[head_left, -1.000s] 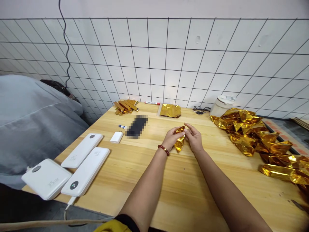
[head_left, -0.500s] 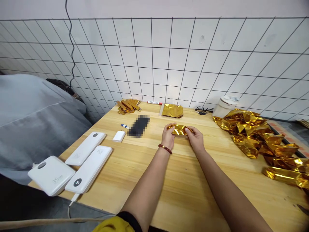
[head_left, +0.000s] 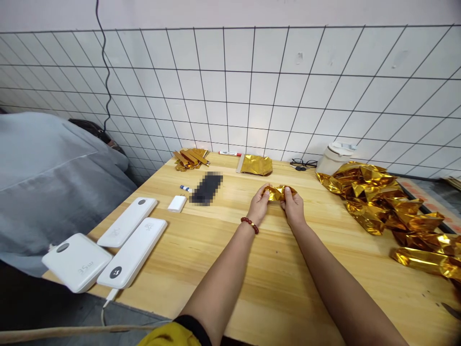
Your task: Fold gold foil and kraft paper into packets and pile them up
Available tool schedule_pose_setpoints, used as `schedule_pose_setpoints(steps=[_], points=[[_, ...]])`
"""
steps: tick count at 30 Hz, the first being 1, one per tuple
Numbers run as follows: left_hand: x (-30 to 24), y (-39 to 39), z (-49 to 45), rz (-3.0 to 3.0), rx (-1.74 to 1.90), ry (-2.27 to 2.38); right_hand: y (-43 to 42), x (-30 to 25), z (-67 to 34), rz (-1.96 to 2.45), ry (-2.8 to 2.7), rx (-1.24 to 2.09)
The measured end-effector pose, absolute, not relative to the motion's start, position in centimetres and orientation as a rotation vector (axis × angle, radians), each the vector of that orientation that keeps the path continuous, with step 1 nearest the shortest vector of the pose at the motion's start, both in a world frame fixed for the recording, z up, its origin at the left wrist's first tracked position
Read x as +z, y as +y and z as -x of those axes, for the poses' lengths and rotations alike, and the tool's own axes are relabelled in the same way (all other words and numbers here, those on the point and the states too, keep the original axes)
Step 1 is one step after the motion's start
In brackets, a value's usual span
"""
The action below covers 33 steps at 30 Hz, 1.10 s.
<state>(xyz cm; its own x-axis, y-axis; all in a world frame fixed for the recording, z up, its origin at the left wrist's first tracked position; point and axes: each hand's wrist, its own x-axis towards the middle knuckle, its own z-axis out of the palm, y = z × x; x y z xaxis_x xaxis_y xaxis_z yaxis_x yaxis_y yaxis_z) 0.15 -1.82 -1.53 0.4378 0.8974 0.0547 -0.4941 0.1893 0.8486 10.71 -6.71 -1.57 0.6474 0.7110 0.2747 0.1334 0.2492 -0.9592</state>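
A small crumpled piece of gold foil is held over the middle of the wooden table. My left hand, with a red bead bracelet at the wrist, pinches its left end. Close beside it, my right hand pinches the right end. Both hands have their fingers closed on the foil, which is bunched short between them.
A heap of gold foil covers the right side. Three white power banks lie at the left edge, with a white charger and a dark phone behind. At the back lie gold strips, a folded foil sheet, a red marker, glasses and a white jar.
The foil hung down from my hands a second ago, was then stretched out level between them, and is now bunched short as my hands came together.
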Motion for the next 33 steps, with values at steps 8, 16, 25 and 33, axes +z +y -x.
schedule_pose_setpoints(steps=[8, 16, 25, 33], points=[[-1.3, -1.9, 0.1, -1.004, 1.049, 0.515, -6.4, -1.2, -10.9, 1.131, -0.572, 0.511], [-0.7, -1.9, 0.3, -0.891, 1.093, 0.616, -6.7, -1.2, -10.6, 1.198, -0.706, 0.464], [-0.4, -1.5, 0.7, -0.772, 1.084, 0.633, -6.8, -1.1, -10.4, 1.155, -0.756, 0.495], [-0.1, -1.9, 0.4, -0.710, 1.179, 0.636, -7.1, -1.1, -10.5, 1.181, -0.771, 0.484]])
